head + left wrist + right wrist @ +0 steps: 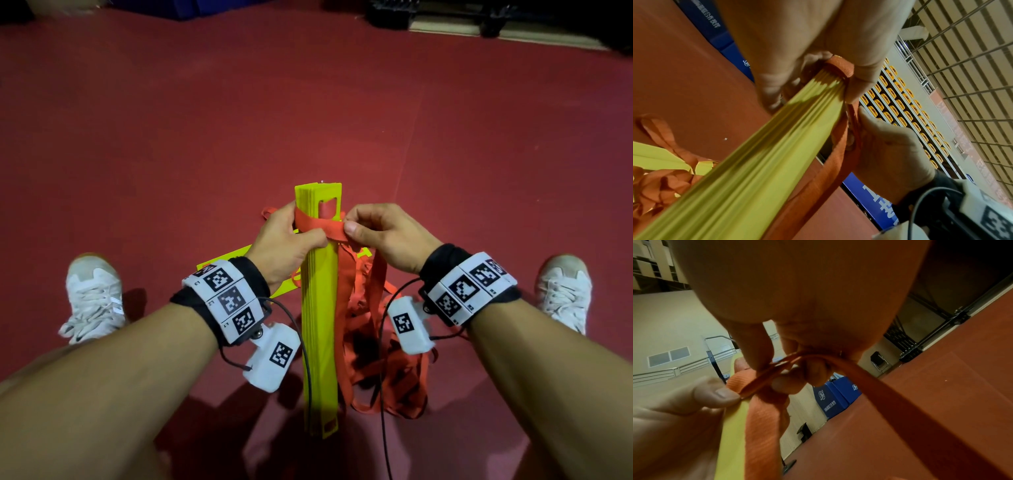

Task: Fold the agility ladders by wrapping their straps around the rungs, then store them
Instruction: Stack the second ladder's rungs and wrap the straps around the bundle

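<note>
Two white shoes [94, 298] flank the scene on a red floor [171, 120], one at each edge of the head view. Between them a person stands over one stack of yellow rungs [318, 308], held upright with its lower end toward the floor. The left hand [284, 240] grasps the stack near its top, fingers curled round it and thumb pressed on a red strap [318, 226] that crosses the stack's face; the left wrist view shows the strap [840, 66] looped over the stack's edge under that hand [797, 48]. The rungs in the stack [756, 154] are too closely packed to count. A second yellow piece [236, 257] lies on the floor behind the left wrist. Just right of the stack, the right hand [387, 233] pinches the same strap between thumb and fingers; the right wrist view shows the strap [764, 410] doubled at the pinch below that hand [807, 305]. Beneath it, many loose red loops [387, 363] hang beside the stack and pile on the floor. Each wrist carries one black band with three square markers. Two blue mats [838, 395] stand against the far wall.
</note>
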Demonstrator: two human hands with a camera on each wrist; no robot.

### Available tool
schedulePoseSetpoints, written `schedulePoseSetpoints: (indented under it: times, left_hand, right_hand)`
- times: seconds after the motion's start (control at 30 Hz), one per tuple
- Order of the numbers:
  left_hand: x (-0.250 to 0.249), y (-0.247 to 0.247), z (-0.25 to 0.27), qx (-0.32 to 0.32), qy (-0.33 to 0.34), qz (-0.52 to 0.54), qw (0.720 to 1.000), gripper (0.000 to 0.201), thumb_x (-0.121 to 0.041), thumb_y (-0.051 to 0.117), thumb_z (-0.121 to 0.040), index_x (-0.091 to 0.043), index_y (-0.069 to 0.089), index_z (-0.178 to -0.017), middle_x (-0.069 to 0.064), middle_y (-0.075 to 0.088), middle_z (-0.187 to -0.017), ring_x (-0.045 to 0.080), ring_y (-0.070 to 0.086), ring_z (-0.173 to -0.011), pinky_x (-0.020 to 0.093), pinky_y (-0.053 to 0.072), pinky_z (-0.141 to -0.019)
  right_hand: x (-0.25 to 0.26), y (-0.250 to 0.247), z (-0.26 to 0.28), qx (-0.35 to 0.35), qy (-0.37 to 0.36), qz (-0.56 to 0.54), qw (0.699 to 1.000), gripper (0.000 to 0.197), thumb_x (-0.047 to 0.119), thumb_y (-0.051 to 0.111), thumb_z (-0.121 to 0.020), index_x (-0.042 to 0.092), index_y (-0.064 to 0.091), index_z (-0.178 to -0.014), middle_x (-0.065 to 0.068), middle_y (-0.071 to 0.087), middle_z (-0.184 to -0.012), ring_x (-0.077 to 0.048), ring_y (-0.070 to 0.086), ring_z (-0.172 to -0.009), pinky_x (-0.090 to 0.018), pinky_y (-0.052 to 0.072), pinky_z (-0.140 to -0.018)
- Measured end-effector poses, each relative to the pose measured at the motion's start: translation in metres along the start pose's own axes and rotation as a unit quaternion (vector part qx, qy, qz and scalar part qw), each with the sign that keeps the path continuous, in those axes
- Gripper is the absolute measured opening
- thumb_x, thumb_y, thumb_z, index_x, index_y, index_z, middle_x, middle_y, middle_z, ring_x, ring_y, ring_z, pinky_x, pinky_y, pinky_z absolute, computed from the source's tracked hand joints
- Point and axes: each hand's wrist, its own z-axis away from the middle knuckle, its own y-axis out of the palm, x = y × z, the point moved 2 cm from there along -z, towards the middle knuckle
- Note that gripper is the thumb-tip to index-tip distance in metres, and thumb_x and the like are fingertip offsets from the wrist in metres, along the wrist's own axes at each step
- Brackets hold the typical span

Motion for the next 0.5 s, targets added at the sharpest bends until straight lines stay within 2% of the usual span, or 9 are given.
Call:
schedulePoseSetpoints:
  times: [0.07, 0.13, 0.2, 0.33, 0.4, 0.5]
  left_hand:
    - [-0.001, -0.0001, 0.001, 0.004, -0.006, 0.011, 1.0, 0.028, -0.007, 0.062, -0.063, -0.02, 0.062, -0.087, -0.006, 0.063, -0.075, 0.016, 0.059, -0.075, 0.035, 0.05, -0.072]
    - [-0.003, 0.0003, 0.0025, 0.012, -0.011, 0.023, 1.0, 0.03, -0.005, 0.06, -0.063, -0.02, 0.062, -0.088, -0.009, 0.067, -0.074, 0.012, 0.062, -0.072, 0.026, 0.051, -0.066]
    - [-0.0045, 0.0006, 0.0036, 0.016, -0.019, 0.034, 0.999, 0.031, -0.004, 0.06, -0.062, -0.018, 0.062, -0.089, -0.006, 0.067, -0.077, 0.013, 0.062, -0.073, 0.025, 0.05, -0.063]
    - [-0.006, 0.0006, 0.0045, 0.024, -0.042, 0.062, 0.997, 0.037, -0.003, 0.058, -0.06, -0.012, 0.062, -0.096, 0.012, 0.061, -0.092, 0.022, 0.058, -0.083, 0.032, 0.048, -0.068]
    - [-0.0061, 0.0002, 0.0042, 0.016, -0.067, 0.084, 0.994, 0.051, -0.003, 0.057, -0.057, -0.004, 0.06, -0.108, 0.016, 0.057, -0.097, 0.026, 0.055, -0.085, 0.033, 0.045, -0.068]
    - [-0.0064, -0.0013, 0.0039, 0.001, -0.094, 0.091, 0.991, 0.068, -0.004, 0.056, -0.053, 0.012, 0.052, -0.119, 0.019, 0.056, -0.096, 0.032, 0.051, -0.086, 0.043, 0.037, -0.073]
  right_hand:
    - [0.0015, -0.0031, 0.001, 0.002, -0.009, 0.031, 0.999, 0.021, 0.023, 0.061, -0.097, 0.025, 0.063, -0.077, 0.018, 0.055, -0.059, -0.004, 0.046, -0.056, -0.029, 0.037, -0.059]
    - [0.0017, -0.0052, 0.0018, -0.007, -0.01, 0.043, 0.999, 0.02, 0.02, 0.063, -0.097, 0.027, 0.063, -0.077, 0.02, 0.056, -0.058, 0.0, 0.046, -0.054, -0.022, 0.037, -0.058]
    - [0.0004, -0.0051, 0.0018, -0.017, -0.011, 0.044, 0.999, 0.018, 0.023, 0.066, -0.095, 0.029, 0.064, -0.078, 0.02, 0.06, -0.062, -0.001, 0.049, -0.057, -0.022, 0.039, -0.06]
    - [-0.0012, -0.0021, 0.0013, -0.008, -0.018, 0.017, 1.0, 0.009, 0.028, 0.066, -0.092, 0.028, 0.064, -0.082, 0.015, 0.063, -0.068, -0.006, 0.055, -0.065, -0.029, 0.045, -0.066]
    - [-0.0003, -0.0008, 0.0019, 0.0, -0.024, 0.0, 1.0, 0.012, 0.021, 0.066, -0.094, 0.026, 0.063, -0.084, 0.014, 0.062, -0.069, -0.006, 0.054, -0.064, -0.029, 0.045, -0.066]
    - [0.0007, 0.003, 0.0029, -0.002, -0.037, -0.022, 0.999, 0.013, 0.02, 0.067, -0.093, 0.027, 0.063, -0.084, 0.013, 0.062, -0.067, -0.007, 0.053, -0.062, -0.03, 0.043, -0.062]
